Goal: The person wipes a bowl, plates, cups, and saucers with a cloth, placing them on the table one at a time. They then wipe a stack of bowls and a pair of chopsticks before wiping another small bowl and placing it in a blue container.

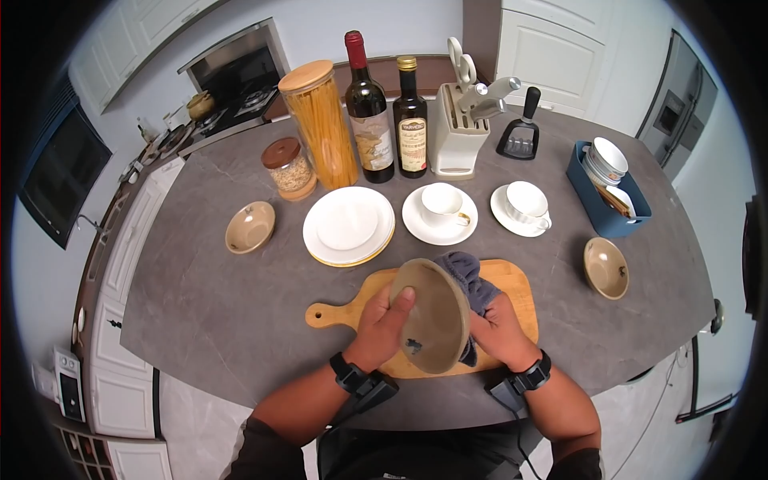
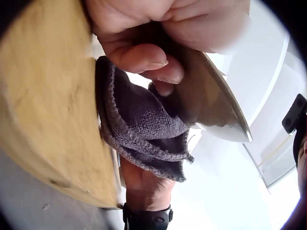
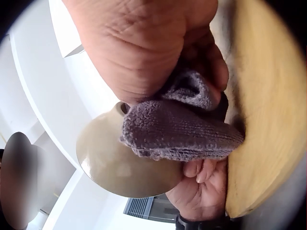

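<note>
A large beige bowl (image 1: 436, 320) is held tilted on its side over the wooden cutting board (image 1: 520, 300). My left hand (image 1: 382, 326) grips its left rim, thumb on the inside and fingers behind. At the opposite rim, my right hand (image 1: 504, 332) holds a grey cloth (image 1: 472, 280) against the bowl. The cloth (image 2: 148, 120) hangs in folds beside the board in the left wrist view. From the right wrist, the cloth (image 3: 177, 129) bunches under my right hand (image 3: 144, 48), with the bowl (image 3: 120, 163) behind it. A dark mark shows inside the bowl.
Small bowls stand left (image 1: 250, 227) and right (image 1: 606, 269). Behind the board are stacked plates (image 1: 350, 226), two cups on saucers (image 1: 441, 205), a pasta jar (image 1: 320, 124), bottles (image 1: 372, 120) and a knife block (image 1: 460, 136). A blue bin (image 1: 604, 204) holds bowls.
</note>
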A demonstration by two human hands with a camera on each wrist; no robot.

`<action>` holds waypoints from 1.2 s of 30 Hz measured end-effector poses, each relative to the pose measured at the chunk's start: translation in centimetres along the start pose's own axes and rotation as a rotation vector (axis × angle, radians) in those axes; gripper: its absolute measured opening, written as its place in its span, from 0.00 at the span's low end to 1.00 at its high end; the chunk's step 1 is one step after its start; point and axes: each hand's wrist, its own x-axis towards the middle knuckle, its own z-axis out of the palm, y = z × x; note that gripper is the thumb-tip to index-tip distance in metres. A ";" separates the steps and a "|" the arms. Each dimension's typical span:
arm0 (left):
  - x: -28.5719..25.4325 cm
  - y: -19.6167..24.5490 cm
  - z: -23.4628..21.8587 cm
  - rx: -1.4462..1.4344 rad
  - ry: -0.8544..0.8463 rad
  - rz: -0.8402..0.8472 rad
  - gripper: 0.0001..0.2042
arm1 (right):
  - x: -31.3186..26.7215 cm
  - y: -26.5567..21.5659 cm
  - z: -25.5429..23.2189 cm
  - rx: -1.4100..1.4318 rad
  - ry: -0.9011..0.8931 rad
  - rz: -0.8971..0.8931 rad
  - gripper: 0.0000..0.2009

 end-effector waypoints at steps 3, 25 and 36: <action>0.0 0.1 0.1 -0.016 0.023 0.010 0.20 | -0.2 0.1 -0.7 -0.115 -0.001 0.022 0.14; 0.2 -0.2 0.2 -0.154 -0.052 -0.072 0.21 | -0.2 1.0 0.5 -0.566 0.193 -0.099 0.28; 0.5 -0.2 0.8 0.146 -0.020 0.042 0.21 | 0.1 -0.6 -1.4 -0.588 -0.125 -0.290 0.32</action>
